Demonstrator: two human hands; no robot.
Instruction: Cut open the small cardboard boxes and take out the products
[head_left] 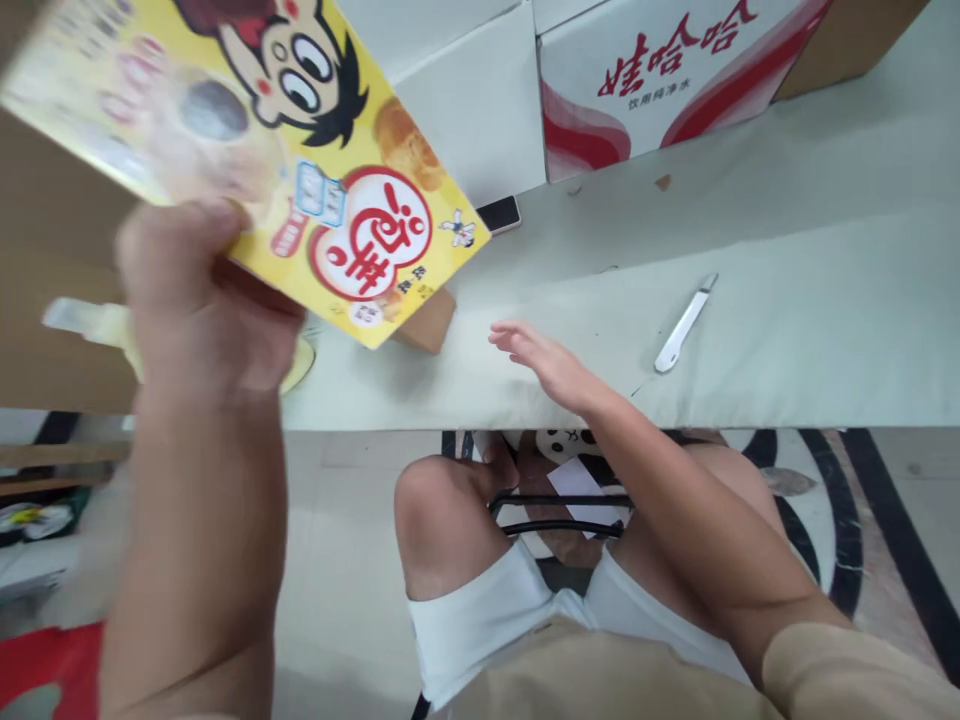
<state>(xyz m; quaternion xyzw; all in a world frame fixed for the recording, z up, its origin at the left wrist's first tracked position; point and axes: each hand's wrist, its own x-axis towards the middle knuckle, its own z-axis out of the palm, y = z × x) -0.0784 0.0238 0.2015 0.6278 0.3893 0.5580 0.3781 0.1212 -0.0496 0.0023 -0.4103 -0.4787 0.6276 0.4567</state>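
Note:
My left hand (202,295) is raised close to the camera and grips the lower edge of a flat yellow snack box (247,140) printed with a cartoon face and red characters. The box tilts over the table's left end. My right hand (544,362) hovers low over the white table (787,330), fingers stretched out and apart, holding nothing. A white box cutter (684,325) lies on the table to the right of that hand.
A white and red carton (660,70) and a plain white box (472,110) stand at the back of the table. A dark phone (500,214) and a small brown block (427,322) lie near the yellow box. Brown cardboard (52,280) stands at left.

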